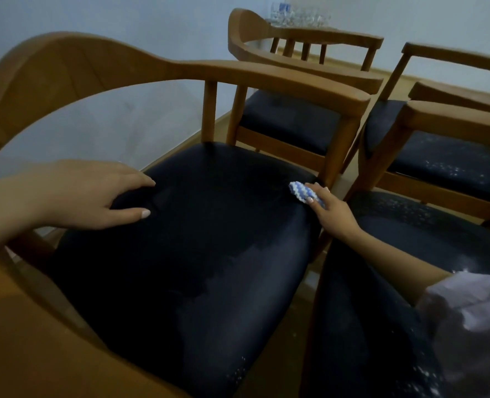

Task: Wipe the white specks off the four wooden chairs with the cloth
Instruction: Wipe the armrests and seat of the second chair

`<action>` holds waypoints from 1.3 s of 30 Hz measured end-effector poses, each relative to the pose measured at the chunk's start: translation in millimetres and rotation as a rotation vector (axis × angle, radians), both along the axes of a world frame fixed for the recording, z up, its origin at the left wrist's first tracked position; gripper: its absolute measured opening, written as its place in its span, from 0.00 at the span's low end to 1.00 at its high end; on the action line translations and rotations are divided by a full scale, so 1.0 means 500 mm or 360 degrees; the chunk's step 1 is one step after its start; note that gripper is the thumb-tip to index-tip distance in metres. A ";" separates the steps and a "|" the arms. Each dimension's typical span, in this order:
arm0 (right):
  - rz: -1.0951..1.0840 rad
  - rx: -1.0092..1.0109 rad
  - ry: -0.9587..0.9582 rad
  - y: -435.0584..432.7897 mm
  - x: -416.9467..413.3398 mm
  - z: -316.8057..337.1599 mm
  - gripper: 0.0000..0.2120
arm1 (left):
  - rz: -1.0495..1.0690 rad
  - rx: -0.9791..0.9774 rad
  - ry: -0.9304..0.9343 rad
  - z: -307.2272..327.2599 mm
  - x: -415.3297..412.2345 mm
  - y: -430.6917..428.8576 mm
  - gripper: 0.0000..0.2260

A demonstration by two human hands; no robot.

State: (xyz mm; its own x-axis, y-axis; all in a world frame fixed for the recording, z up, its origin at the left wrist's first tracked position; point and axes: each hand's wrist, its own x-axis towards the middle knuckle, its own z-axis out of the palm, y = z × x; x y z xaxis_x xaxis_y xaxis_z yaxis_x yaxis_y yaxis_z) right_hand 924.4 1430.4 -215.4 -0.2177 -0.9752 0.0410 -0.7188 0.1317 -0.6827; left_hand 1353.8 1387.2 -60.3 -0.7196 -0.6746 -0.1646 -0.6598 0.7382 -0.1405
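Note:
A wooden armchair with a dark padded seat point(198, 242) fills the middle. My left hand point(94, 193) rests on the seat's left rear part, fingers straight. My right hand point(330, 211) presses a folded blue-and-white striped cloth point(302, 192) onto the seat's right edge, fingers curled over it. A few white specks point(238, 372) lie at the seat's front corner. To the right a second chair seat point(396, 282) carries many specks. A third chair point(450, 165) at right rear is speckled too. The fourth chair point(289, 116) stands behind.
A pale wall runs behind the chairs, with a wooden floor point(292, 320) between them. Several clear glasses point(298, 15) stand on a surface at the far back. My white sleeve point(468, 317) shows at lower right. The chairs stand close together.

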 end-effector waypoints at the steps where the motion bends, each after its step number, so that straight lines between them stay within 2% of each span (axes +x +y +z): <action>1: 0.0014 -0.0010 0.0001 0.014 0.007 -0.002 0.20 | 0.0007 0.0005 -0.0007 0.000 0.000 -0.001 0.52; 13: 0.0371 -0.0024 -0.0057 0.184 0.105 -0.012 0.23 | 0.0022 -0.0025 -0.0003 -0.010 0.007 -0.016 0.53; 19: 0.0654 0.0056 0.0101 0.232 0.119 -0.022 0.25 | 0.0031 -0.0030 -0.0077 -0.014 0.018 -0.025 0.48; 21: 0.0682 0.0103 0.0145 0.225 0.114 -0.013 0.25 | 0.0047 -0.0029 -0.0078 -0.013 0.015 -0.024 0.51; 24: 0.0660 0.0091 0.0155 0.207 0.109 -0.009 0.26 | 0.0094 -0.0003 -0.0073 -0.009 0.011 -0.017 0.58; 31: 0.0600 0.0036 0.0149 0.182 0.099 -0.008 0.25 | 0.0096 -0.0019 -0.0064 -0.009 0.005 -0.017 0.57; 36: 0.0317 0.0051 0.0050 0.116 0.068 0.001 0.25 | 0.0121 -0.0023 -0.0056 -0.006 0.008 -0.013 0.59; 39: 0.0119 0.0133 0.0019 0.066 0.038 0.012 0.24 | 0.0130 -0.0051 -0.0089 -0.009 0.014 -0.020 0.54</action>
